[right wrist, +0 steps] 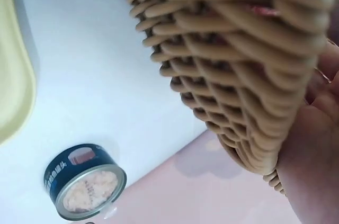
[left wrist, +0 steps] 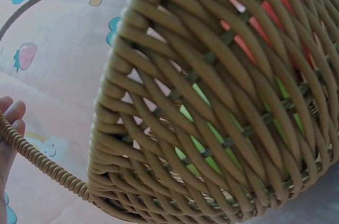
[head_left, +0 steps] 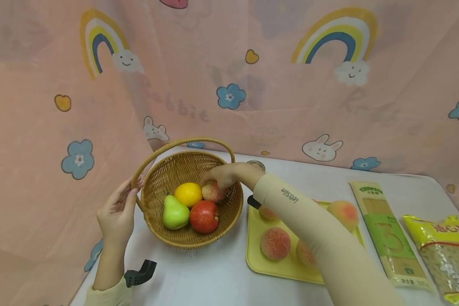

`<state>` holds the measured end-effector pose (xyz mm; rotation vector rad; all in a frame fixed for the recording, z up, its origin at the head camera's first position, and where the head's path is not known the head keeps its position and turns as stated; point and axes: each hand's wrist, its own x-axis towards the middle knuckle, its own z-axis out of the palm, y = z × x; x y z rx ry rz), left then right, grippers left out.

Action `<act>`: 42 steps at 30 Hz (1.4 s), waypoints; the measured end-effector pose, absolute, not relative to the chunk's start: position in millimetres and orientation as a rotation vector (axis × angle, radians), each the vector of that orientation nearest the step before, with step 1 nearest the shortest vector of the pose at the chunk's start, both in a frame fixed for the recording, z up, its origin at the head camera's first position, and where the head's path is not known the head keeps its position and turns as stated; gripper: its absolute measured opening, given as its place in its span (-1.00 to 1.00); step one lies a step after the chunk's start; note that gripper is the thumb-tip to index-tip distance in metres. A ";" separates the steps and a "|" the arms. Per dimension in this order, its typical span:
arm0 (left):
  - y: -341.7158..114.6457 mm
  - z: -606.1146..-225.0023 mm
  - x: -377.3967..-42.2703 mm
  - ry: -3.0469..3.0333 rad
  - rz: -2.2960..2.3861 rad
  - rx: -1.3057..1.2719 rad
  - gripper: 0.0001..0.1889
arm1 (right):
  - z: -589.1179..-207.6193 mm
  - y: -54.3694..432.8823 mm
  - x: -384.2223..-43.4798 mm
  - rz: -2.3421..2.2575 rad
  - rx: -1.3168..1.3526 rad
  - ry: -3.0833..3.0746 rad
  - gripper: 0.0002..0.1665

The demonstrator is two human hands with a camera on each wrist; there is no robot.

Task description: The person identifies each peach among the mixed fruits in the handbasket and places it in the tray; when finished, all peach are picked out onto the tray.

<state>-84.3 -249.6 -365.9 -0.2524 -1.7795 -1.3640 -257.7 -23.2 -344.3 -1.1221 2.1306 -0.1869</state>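
A wicker basket [head_left: 191, 244] with a tall handle stands on the white table. My left hand [head_left: 118, 210] holds the left side of its handle [head_left: 153, 155], and the left wrist view shows fingers [left wrist: 16, 112] behind that handle. Inside the basket, my right hand [head_left: 222, 175] grips a peach [head_left: 213, 192] from above. Around that peach lie a yellow lemon [head_left: 188, 194], a green pear [head_left: 175, 213] and a red apple [head_left: 205, 216]. In the right wrist view the basket's wall [right wrist: 228, 60] hides the peach and most of the fingers.
Right of the basket, a yellow tray [head_left: 252, 255] bears several peaches [head_left: 275, 243], partly covered by my right sleeve. Farther right lie a green noodle packet [head_left: 390, 233] and a yellow-topped clear bag [head_left: 447, 259]. A round tin [right wrist: 87, 181] stands behind my right wrist.
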 end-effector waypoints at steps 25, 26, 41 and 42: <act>-249.9 -366.3 -85.8 -1.816 -1.333 -0.245 -0.66 | -353.2 -25.4 -250.7 0.017 -1.245 2.191 -0.16; -249.7 -366.2 -85.7 -1.819 -1.332 -0.243 -0.66 | -353.2 -25.6 -251.3 0.014 -1.228 2.188 -0.14; -247.8 -364.5 -86.6 -1.794 -1.351 -0.253 -0.67 | -353.5 -29.8 -258.4 -0.080 -1.149 2.060 -0.22; -247.9 -364.6 -86.4 -1.796 -1.350 -0.249 -0.67 | -354.1 -30.0 -258.6 -0.090 -1.145 2.043 -0.21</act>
